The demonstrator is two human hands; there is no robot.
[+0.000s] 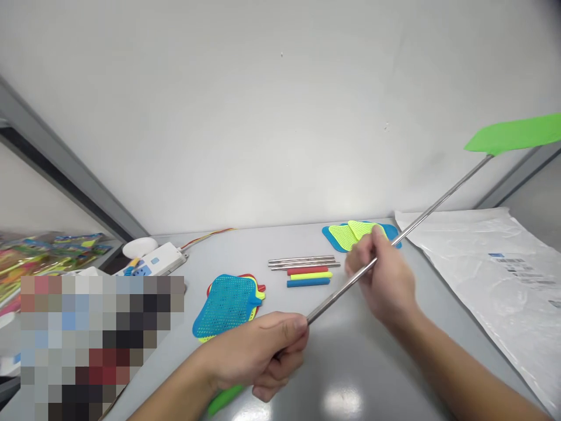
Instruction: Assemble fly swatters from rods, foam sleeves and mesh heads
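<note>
While we hold up this long metal rod [342,292], it runs on a slant across our view, from low on the left to high on the right. The green swatter head [512,133] sits at the far end, up in the air beyond the table. Our left hand [254,356] is the nearer one, closed in a tight fist around the low end of the rod, and the green plastic handle [223,400] pokes out under it. Our right hand [381,280] is further along toward the head, a bit blurry, but its fingers look curled shut around the metal too. So both hands are clamped on, well apart, with bare rod between them. On the grey table [245,248] lie three thin metal rods [302,262], short red, yellow and blue sticks [308,276], a blue mesh pile [228,304] just past our left hand, and a yellow-and-blue mesh pile [350,235] behind our right hand. A white plastic bag [477,280] lies off to the right.
</note>
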